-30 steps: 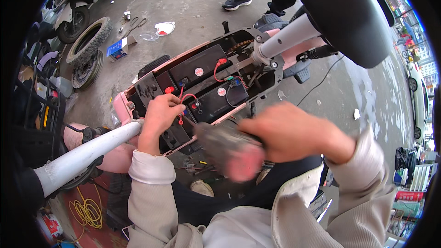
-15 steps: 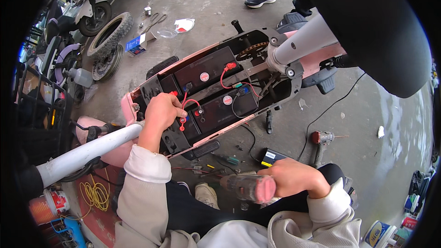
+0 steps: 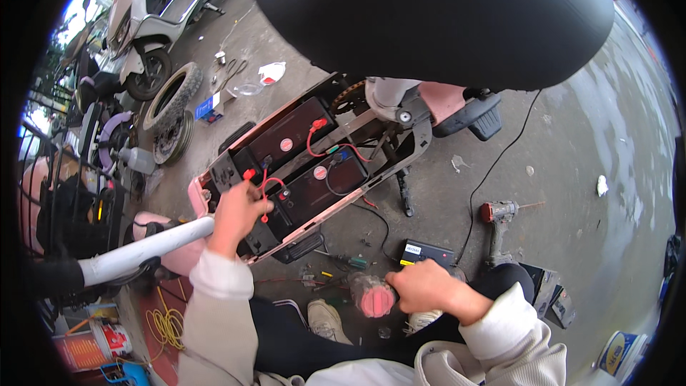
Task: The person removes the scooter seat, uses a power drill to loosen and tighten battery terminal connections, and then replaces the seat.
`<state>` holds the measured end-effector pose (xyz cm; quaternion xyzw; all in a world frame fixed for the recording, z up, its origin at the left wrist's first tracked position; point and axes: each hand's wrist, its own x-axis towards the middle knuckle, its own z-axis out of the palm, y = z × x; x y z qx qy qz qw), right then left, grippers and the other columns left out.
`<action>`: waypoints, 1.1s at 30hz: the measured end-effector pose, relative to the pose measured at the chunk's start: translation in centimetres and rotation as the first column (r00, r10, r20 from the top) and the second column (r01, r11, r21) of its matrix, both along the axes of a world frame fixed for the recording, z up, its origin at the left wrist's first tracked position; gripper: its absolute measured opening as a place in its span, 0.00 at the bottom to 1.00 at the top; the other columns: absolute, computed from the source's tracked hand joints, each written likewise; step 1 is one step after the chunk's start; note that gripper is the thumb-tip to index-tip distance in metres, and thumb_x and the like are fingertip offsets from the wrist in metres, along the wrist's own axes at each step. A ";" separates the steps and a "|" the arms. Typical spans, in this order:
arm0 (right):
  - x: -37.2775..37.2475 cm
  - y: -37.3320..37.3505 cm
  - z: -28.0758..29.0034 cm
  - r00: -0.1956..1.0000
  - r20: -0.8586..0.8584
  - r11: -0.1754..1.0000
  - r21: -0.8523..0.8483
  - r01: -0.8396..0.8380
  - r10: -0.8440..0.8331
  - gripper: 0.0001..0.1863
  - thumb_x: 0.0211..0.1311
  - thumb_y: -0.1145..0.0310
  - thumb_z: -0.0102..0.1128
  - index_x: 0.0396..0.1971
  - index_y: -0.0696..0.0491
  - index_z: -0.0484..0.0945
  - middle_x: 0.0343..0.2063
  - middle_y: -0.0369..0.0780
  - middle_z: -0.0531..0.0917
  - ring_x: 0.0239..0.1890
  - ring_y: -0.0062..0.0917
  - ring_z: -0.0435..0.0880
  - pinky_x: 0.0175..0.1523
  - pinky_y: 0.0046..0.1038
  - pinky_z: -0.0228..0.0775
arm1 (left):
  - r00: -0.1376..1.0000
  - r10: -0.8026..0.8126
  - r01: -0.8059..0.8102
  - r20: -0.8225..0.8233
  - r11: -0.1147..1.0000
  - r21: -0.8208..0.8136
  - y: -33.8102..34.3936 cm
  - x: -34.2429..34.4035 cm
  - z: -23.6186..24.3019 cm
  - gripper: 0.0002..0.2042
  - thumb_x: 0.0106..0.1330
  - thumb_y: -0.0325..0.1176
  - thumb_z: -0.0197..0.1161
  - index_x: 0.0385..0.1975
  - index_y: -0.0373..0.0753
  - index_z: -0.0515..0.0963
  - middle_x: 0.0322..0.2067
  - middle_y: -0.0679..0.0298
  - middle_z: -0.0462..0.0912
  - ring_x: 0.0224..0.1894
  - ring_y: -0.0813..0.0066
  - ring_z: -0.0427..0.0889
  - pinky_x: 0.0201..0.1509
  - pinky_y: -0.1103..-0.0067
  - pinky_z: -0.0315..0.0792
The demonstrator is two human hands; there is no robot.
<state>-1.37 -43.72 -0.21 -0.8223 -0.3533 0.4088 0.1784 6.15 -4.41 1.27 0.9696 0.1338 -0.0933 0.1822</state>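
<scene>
My left hand point(image 3: 239, 216) is closed in a pinch on a short red wire point(image 3: 265, 200) at the near-left end of an open pink scooter frame point(image 3: 336, 206). A ring terminal on the wire hangs below my fingers; the fingertips partly hide the rest. Two black batteries lie side by side in the frame: a far battery point(image 3: 286, 132) and a near battery point(image 3: 321, 193). Red and black leads run between their terminals. Over the ground between my knees, my right hand point(image 3: 432, 289) grips a cordless power drill point(image 3: 373, 299), its red rear end facing up. The grip is mostly hidden.
A large black seat point(image 3: 436, 14) overhangs the frame's far right. A white tube point(image 3: 146, 249) crosses at left. On the ground lie a black charger box point(image 3: 427, 253), a second power tool point(image 3: 499, 225), a cable point(image 3: 493, 171), a tyre point(image 3: 171, 96) and a green-handled screwdriver point(image 3: 351, 261).
The whole view has shifted, and the seat now covers more of the frame's far end. The drill has turned more end-on and blurs less. My left hand keeps its pinch near the wire.
</scene>
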 end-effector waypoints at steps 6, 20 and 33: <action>-3.2 -0.8 1.4 0.984 0.078 0.987 0.019 0.158 -0.159 0.17 0.50 0.67 0.65 0.40 0.59 0.81 0.28 0.49 0.88 0.34 0.44 0.90 0.42 0.44 0.81 | 0.997 -0.021 0.013 0.069 0.993 0.117 -2.8 -4.7 -0.5 0.21 0.55 0.35 0.79 0.46 0.38 0.80 0.43 0.54 0.83 0.47 0.52 0.83 0.52 0.62 0.77; -2.6 1.4 0.6 0.991 0.084 0.995 0.000 0.104 -0.104 0.20 0.46 0.68 0.66 0.42 0.56 0.81 0.27 0.47 0.86 0.33 0.46 0.89 0.41 0.45 0.81 | 0.962 0.061 -0.015 0.267 0.985 -0.171 -1.8 -3.0 -1.9 0.11 0.58 0.25 0.74 0.38 0.31 0.82 0.32 0.51 0.88 0.34 0.60 0.88 0.40 0.69 0.80; -1.4 1.5 -0.4 0.989 0.048 0.990 0.029 0.141 -0.142 0.19 0.47 0.68 0.65 0.42 0.56 0.81 0.27 0.47 0.87 0.33 0.47 0.88 0.41 0.46 0.80 | 0.924 -0.189 0.102 0.333 0.960 0.261 -3.4 -5.2 -2.3 0.05 0.64 0.27 0.69 0.36 0.35 0.82 0.34 0.54 0.83 0.42 0.51 0.82 0.45 0.62 0.77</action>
